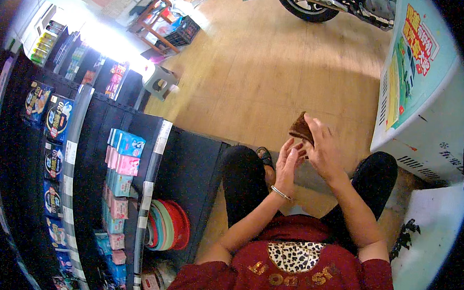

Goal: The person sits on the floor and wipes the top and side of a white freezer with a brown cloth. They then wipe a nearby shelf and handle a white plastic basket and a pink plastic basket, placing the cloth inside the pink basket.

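A dark brown, fuzzy-looking piece of cloth or sponge point(302, 129) is held up in front of my knees. My right hand point(321, 145) grips it by its right side, between thumb and fingers. Just below and to the left of it, my left hand point(290, 162) is raised with its fingers apart and curved, and it appears to hold nothing. The fingertips of both hands are close together; whether they touch cannot be told. A silver bangle point(281, 193) is round my left wrist.
Shelves with sanitary pad packs point(127, 147) and stacked plastic basins point(172, 224) stand at left. A white chest freezer point(422, 127) is at right. Further off are a grey stool point(159, 81), a black crate point(183, 31) and a motorcycle wheel point(308, 9).
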A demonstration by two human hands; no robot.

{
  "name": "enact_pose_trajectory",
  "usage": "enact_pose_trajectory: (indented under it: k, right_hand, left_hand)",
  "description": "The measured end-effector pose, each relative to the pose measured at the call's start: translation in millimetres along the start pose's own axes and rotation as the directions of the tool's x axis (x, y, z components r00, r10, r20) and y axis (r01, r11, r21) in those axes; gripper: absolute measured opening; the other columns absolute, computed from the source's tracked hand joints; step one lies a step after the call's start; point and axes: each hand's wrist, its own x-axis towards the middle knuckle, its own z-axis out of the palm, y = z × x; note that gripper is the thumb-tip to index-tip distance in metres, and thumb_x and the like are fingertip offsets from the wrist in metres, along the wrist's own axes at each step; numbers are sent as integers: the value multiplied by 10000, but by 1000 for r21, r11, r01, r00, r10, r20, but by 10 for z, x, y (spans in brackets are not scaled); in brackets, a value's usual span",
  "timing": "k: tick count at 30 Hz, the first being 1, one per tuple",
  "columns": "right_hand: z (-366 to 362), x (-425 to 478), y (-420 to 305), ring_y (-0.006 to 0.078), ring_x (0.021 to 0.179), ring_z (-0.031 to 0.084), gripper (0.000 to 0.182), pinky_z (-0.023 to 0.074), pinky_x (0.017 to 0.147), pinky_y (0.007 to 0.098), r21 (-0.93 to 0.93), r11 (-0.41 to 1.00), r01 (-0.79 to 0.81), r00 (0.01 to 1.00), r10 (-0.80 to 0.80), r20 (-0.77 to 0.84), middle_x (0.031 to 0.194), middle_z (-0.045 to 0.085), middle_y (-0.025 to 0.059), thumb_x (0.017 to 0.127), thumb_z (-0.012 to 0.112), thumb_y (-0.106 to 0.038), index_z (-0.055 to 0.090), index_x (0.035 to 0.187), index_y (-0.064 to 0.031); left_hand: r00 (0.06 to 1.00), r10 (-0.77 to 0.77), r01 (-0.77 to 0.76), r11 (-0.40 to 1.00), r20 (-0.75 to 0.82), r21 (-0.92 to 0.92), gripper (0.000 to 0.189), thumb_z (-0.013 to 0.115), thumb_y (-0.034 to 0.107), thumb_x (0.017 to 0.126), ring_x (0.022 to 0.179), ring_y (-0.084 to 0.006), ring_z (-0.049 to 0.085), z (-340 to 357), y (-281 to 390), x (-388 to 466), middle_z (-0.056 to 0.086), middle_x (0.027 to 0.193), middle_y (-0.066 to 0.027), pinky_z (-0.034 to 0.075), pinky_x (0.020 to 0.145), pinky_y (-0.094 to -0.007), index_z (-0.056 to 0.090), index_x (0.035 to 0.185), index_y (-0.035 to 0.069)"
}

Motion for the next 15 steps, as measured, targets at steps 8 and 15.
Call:
enact_pose_trajectory:
  k: [8,15]
  right_hand:
    - [245,-65,-111,296,986,510,552,407,829,380,184,953,241,970,-239,-35,1132,513,121,688,614,-131,479,1224,-140]
    - [41,-66,-249,221,1034,490,668,405,866,349,907,368,-206,949,-151,277,1196,491,133,738,524,-173,265,1346,-79]
  left_hand:
    - [998,-60,60,995,-2,-84,397,489,300,882,1054,-183,480,-15,161,104,476,1151,-60,426,852,-327,382,1194,80]
    - [986,166,-161,957,-2,239,525,658,124,775,931,-171,538,-308,520,137,494,1074,-88,478,790,-306,329,1183,82]
